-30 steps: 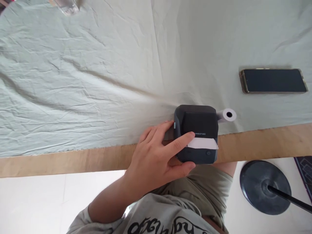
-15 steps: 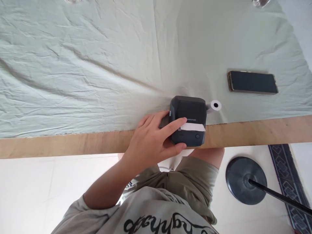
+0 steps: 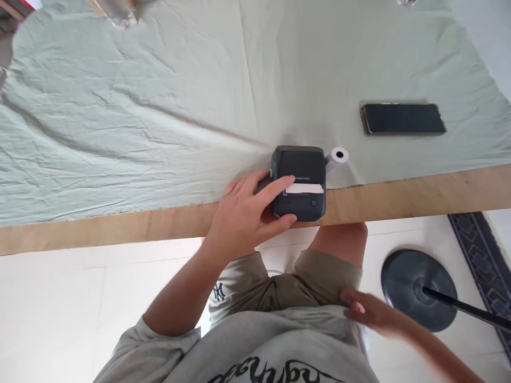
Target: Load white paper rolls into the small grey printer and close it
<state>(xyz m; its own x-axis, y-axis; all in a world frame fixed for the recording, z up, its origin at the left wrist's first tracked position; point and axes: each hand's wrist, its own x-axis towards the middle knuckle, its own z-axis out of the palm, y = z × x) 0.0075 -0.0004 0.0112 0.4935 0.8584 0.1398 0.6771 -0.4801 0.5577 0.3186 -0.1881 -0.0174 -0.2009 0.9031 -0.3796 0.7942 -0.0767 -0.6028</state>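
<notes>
A small dark label printer [image 3: 301, 162] stands at the table's front edge. A strip of white paper [image 3: 305, 188] sticks out of its top slot, and a round button lies below the slot. My left hand [image 3: 243, 215] grips the printer's left side: the index finger reaches over the top by the paper, the thumb presses the front corner, and the other fingers are partly hidden at the side. My right hand [image 3: 365, 311] hangs beside my shorts, slightly blurred, its thumb and bent fingers apart with nothing visible between them. Right of the printer is a white paper roll [image 3: 338, 156].
A smartphone [image 3: 403, 118] lies on the pale green cloth [image 3: 191, 90], back right. The wooden table edge [image 3: 399, 199] runs across the view. A clear glass-like object [image 3: 120, 13] stands far left. On the floor at right is a round black stand base [image 3: 419, 287].
My right hand has come into view at the lower right. My left hand stays on the printer. The whole view has shifted, showing more at the far left.
</notes>
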